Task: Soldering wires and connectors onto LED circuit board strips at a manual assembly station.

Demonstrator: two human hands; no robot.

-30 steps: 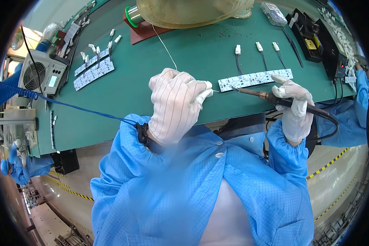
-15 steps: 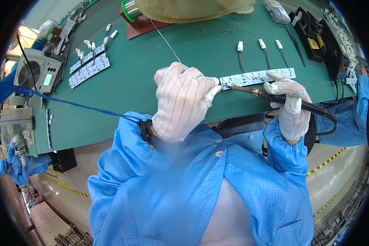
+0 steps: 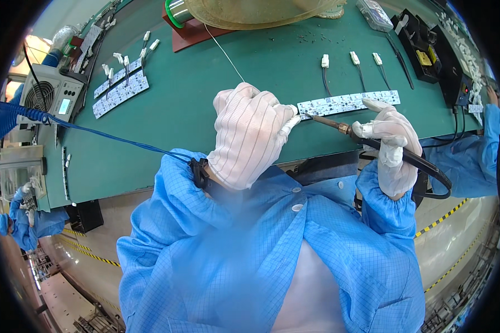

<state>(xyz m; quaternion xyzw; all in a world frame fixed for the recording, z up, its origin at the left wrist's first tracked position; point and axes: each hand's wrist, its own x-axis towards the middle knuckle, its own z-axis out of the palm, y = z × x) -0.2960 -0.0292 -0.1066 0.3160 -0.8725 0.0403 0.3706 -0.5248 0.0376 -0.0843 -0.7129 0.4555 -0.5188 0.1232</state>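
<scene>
A long white circuit board strip (image 3: 350, 102) lies on the green mat, with wires and white connectors (image 3: 354, 57) reaching out from its far edge. My gloved left hand (image 3: 253, 136) is closed in a pinch at the strip's left end. Into that hand runs a thin solder wire (image 3: 225, 54) from a green-rimmed spool (image 3: 178, 11); its tip is hidden by the fingers. My gloved right hand (image 3: 393, 141) is wrapped round a soldering iron (image 3: 339, 125). The iron's tip is at the strip's left end, close to my left fingertips; whether it touches is too small to tell.
More board strips (image 3: 121, 95) with connectors lie at the left. A blue coiled cord (image 3: 116, 140) runs to my left wrist. Tweezers (image 3: 400, 60), a clear box (image 3: 374, 15) and a black soldering station (image 3: 422, 53) stand at the back right. Co-workers sit at both sides.
My right hand and the iron's handle have shifted slightly left and lower. The iron's tip stays at the strip's left end. My left hand has barely moved.
</scene>
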